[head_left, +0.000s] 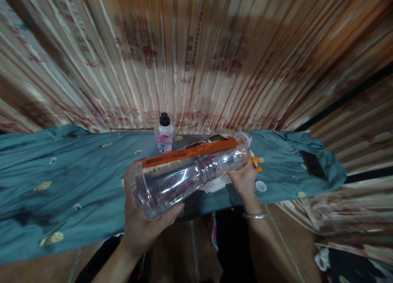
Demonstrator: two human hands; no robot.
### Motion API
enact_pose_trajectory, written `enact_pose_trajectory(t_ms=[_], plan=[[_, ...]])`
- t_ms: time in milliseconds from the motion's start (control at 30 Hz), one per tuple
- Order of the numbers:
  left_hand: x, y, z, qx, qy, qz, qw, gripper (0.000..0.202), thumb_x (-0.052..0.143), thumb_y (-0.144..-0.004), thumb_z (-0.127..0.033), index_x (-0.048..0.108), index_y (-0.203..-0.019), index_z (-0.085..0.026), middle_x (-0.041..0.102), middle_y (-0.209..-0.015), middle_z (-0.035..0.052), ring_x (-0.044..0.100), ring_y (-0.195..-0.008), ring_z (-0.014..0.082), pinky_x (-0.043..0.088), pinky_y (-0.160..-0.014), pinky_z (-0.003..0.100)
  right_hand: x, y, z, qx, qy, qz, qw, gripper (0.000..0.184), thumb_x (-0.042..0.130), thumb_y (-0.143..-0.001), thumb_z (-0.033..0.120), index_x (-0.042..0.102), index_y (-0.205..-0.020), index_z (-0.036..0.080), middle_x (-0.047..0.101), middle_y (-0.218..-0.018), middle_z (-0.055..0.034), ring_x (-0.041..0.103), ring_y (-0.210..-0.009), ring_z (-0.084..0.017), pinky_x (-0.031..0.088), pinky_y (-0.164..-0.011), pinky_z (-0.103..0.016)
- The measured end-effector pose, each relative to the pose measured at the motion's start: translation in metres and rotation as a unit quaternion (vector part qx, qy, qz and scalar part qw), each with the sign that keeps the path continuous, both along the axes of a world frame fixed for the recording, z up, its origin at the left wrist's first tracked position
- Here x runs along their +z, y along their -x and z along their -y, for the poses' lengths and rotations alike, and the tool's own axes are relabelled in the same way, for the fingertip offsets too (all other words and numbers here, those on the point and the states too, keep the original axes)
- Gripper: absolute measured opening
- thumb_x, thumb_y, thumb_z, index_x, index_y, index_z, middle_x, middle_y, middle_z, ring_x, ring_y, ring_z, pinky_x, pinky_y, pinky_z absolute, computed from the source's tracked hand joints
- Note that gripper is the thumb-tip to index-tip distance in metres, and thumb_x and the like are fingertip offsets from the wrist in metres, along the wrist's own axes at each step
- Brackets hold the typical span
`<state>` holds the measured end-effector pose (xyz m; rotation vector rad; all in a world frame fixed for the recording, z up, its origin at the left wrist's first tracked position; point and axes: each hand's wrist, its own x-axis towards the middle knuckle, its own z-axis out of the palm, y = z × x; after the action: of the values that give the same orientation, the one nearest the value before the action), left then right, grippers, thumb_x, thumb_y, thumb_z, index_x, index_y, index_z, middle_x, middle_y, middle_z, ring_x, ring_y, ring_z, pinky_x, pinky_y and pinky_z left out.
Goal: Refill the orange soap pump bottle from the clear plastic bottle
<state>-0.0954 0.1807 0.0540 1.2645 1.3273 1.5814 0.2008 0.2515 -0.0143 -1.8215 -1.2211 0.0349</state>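
Note:
A large clear plastic bottle (181, 180) with an orange and dark label is held tilted above the cloth, its mouth pointing right and upward. My left hand (144, 225) is wrapped round its base, thumb along the underside. Up by the neck, my right hand (245, 174) grips the bottle from below, most of its fingers hidden behind it. An orange and white object (256, 164) shows just beside that hand; its kind and whether I hold it are unclear. A round white cap (260, 186) lies to the right. White tissue-like material (214, 185) shows beneath the bottle.
Behind the large bottle stands a small clear bottle (165, 137) with a black cap and pink label. A dark phone (313, 165) lies on the right of the green patterned cloth (92, 168). A pleated curtain (184, 62) hangs along the far edge.

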Motion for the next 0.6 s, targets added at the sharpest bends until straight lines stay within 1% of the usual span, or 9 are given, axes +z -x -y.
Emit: enact_pose_trajectory(t_ms=[167, 233, 300, 400, 433, 500, 600], plan=[[-0.0101, 0.0059, 0.0034, -0.016, 0.005, -0.004, 1.0, 0.106, 0.109, -0.059, -0.04, 0.064, -0.154, -0.03, 0.066, -0.164, 0.014, 0.07, -0.15, 0.0445, 0.065, -0.119, 0.062, -0.0025, -0.0031, -0.0008, 0.008, 0.001, 0.004, 1.0, 0.06, 0.072, -0.071, 0.056, 0.07, -0.119, 0.02, 0.086, -0.103, -0.0182, 0.081, -0.094, -0.04, 0.066, -0.083, -0.051], [-0.0107, 0.0056, 0.0042, -0.014, 0.011, -0.005, 1.0, 0.105, 0.109, -0.06, -0.04, 0.064, -0.155, -0.03, 0.065, -0.165, 0.0138, 0.068, -0.151, 0.0448, 0.064, -0.121, 0.062, -0.0021, -0.004, -0.0012, 0.013, 0.008, -0.002, 1.0, 0.061, 0.073, -0.07, 0.057, 0.07, -0.119, 0.02, 0.086, -0.104, -0.0185, 0.081, -0.096, -0.041, 0.066, -0.085, -0.052], [-0.0085, 0.0038, 0.0039, -0.009, 0.011, 0.0, 1.0, 0.106, 0.109, -0.058, -0.04, 0.065, -0.153, -0.029, 0.068, -0.162, 0.014, 0.072, -0.147, 0.0457, 0.068, -0.116, 0.062, -0.0016, -0.0043, -0.0015, 0.012, 0.014, -0.01, 1.0, 0.062, 0.074, -0.07, 0.058, 0.069, -0.12, 0.021, 0.086, -0.108, -0.0197, 0.081, -0.1, -0.042, 0.067, -0.087, -0.054], [-0.0048, 0.0018, 0.0026, -0.012, 0.008, 0.007, 1.0, 0.106, 0.11, -0.056, -0.042, 0.066, -0.152, -0.027, 0.073, -0.153, 0.0149, 0.078, -0.136, 0.046, 0.074, -0.103, 0.06, -0.001, -0.0044, -0.0015, 0.018, 0.016, -0.028, 0.999, 0.068, 0.078, -0.07, 0.061, 0.068, -0.122, 0.019, 0.085, -0.117, -0.0233, 0.082, -0.11, -0.044, 0.067, -0.095, -0.056], [-0.0047, 0.0019, 0.0023, -0.015, 0.007, 0.002, 1.0, 0.105, 0.11, -0.057, -0.042, 0.066, -0.151, -0.027, 0.073, -0.152, 0.015, 0.078, -0.136, 0.0457, 0.074, -0.103, 0.06, -0.0009, -0.0046, -0.0013, 0.022, 0.017, -0.032, 0.999, 0.069, 0.079, -0.071, 0.064, 0.068, -0.122, 0.019, 0.085, -0.119, -0.024, 0.082, -0.111, -0.044, 0.067, -0.097, -0.057], [-0.0064, 0.0033, 0.0021, -0.012, 0.004, -0.01, 1.0, 0.104, 0.11, -0.058, -0.042, 0.066, -0.151, -0.028, 0.071, -0.155, 0.0147, 0.075, -0.141, 0.0452, 0.071, -0.11, 0.061, -0.001, -0.0053, -0.0004, 0.03, 0.016, -0.033, 0.999, 0.071, 0.078, -0.073, 0.069, 0.069, -0.122, 0.018, 0.084, -0.119, -0.0236, 0.081, -0.112, -0.044, 0.066, -0.099, -0.056], [-0.0104, 0.0052, 0.0023, 0.002, 0.01, -0.015, 1.0, 0.106, 0.11, -0.055, -0.045, 0.066, -0.15, -0.028, 0.066, -0.162, 0.0153, 0.07, -0.147, 0.0462, 0.061, -0.124, 0.066, -0.0018, -0.0073, 0.0011, 0.047, 0.009, -0.026, 0.999, 0.07, 0.075, -0.08, 0.074, 0.068, -0.123, 0.019, 0.084, -0.115, -0.0221, 0.08, -0.111, -0.042, 0.065, -0.097, -0.054]])
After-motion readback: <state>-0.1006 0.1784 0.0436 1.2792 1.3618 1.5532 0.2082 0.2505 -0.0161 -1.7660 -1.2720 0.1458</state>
